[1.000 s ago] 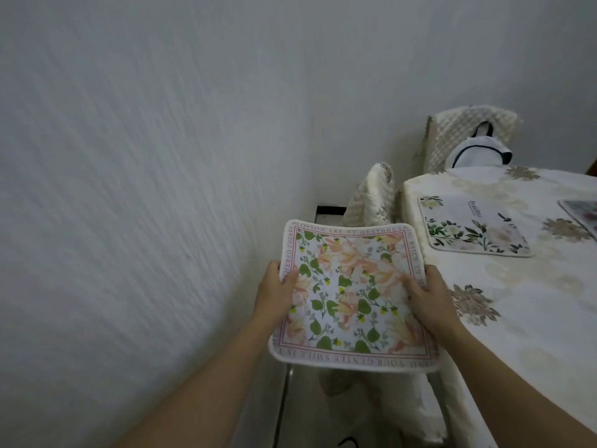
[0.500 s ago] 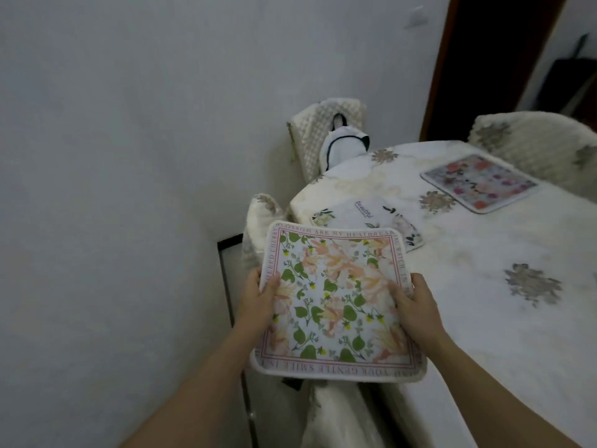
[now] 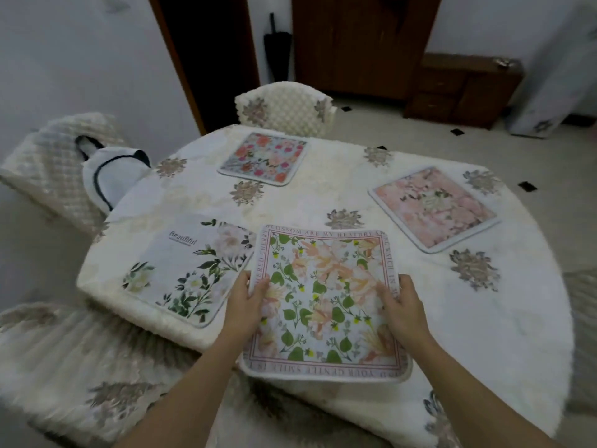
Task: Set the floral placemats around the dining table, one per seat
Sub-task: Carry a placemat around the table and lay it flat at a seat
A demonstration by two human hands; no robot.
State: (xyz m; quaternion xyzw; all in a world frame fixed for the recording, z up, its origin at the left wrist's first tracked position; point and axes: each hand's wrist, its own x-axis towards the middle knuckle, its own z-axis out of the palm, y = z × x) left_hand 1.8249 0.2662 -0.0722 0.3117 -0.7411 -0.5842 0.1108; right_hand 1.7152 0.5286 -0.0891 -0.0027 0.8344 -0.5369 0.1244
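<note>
Hands first: left hand (image 3: 244,305) and right hand (image 3: 405,313) each grip one side edge of the green-leaf placemat (image 3: 326,302). Thumbs lie on the printed face; the other fingers are tucked under and mostly out of sight. Neither hand is free.

Head view. The placemat sits over the near edge of the counter (image 3: 484,334), its far half above the cloth and its near border hanging past the rim. Cannot tell whether it rests on the cloth or is held just off it. Its far-left corner overlaps, in this view, the Beautiful placemat (image 3: 187,270) at the counter's near-left.

Step in hand, as I judge it: laying the last mat at the near seat. To do it well:
- shift it toward the counter's near-right, clear of its neighbour
- bring the whole mat inside the rim
- square its near border to the counter's edge
- lower it flat with both hands level
- lift the thumbs off without dragging

The cloth looks soft and loose, so a drag would likely ruck it.

Count.
- Placemats: four. One is in the hands and three are laid: the Beautiful placemat, the rose placemat (image 3: 263,158) at the counter's far side, and the pink placemat (image 3: 434,210) at its far-right.
- Covered chairs: three are plain, namely the far chair (image 3: 284,108), the left chair (image 3: 55,166) carrying a white bag (image 3: 113,169), and the near-left chair (image 3: 80,367). A patterned shape off the counter's right may be a fourth, but it is too blurred to say.
- Hands: two.
- Bags: one.
</note>
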